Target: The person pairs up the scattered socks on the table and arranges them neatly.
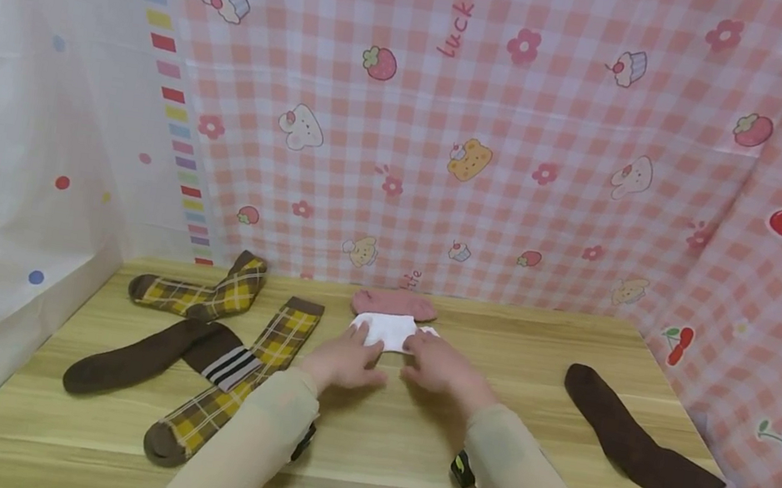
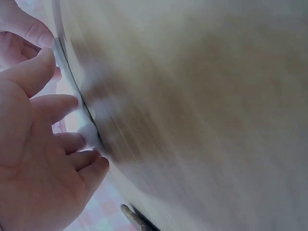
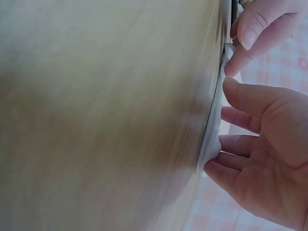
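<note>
A white sock (image 1: 390,332) lies flat across the back middle of the wooden table, in front of a pink sock (image 1: 393,303). My left hand (image 1: 346,360) rests on the sock's left part, and my right hand (image 1: 444,368) touches its right end. In the left wrist view, the left hand's loosely bent fingers (image 2: 62,107) press their tips along the sock's edge. The right wrist view shows the right hand (image 3: 274,139) with its fingertips on the thin white sock (image 3: 210,142), thumb apart from the fingers.
To the left lie two yellow-and-brown plaid socks, one farther back (image 1: 182,295) and one nearer (image 1: 186,420). A dark brown sock (image 1: 134,362) with a striped cuff overlaps the nearer one. Another dark brown sock (image 1: 637,449) lies at the right. A checked pink cloth (image 1: 428,199) hangs behind the table.
</note>
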{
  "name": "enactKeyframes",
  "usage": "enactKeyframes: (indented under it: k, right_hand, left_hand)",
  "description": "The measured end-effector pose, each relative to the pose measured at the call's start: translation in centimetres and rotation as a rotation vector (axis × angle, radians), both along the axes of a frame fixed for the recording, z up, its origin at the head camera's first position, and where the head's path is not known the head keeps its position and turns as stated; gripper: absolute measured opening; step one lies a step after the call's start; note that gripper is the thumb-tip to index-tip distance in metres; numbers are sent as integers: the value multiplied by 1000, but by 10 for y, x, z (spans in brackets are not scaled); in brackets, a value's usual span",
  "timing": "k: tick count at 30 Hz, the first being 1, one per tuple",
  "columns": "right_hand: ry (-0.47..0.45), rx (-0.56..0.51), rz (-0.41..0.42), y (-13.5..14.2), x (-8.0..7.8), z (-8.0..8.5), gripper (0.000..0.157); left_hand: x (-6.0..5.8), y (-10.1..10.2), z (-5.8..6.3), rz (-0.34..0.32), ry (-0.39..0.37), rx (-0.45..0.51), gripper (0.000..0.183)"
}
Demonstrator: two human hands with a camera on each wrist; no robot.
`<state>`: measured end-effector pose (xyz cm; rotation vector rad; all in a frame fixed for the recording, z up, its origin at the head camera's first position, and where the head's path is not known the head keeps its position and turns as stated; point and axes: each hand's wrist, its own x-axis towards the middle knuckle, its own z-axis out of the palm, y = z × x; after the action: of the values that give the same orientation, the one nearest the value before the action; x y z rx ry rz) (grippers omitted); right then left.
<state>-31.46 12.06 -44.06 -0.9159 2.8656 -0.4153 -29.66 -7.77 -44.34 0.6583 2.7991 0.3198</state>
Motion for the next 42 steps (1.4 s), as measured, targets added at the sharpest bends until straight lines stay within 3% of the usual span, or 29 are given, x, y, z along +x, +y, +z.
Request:
enactKeyframes:
  k: [11,17,34,42]
  right_hand:
    - [17,71,-58,-1,-5,0,37]
    - [2,94,-43,1,-1,0,40]
    - [-22,-62,28,12,-2,-5,32]
    - [71,-136,40,16,4,2,31]
  left_hand:
    - [-2,3,3,32,10,-29,65]
    - [1,3,4,32,7,-40,65]
    - [10,4,0,35,8,-32,65]
    - [12,2,3,45,21,-8,63]
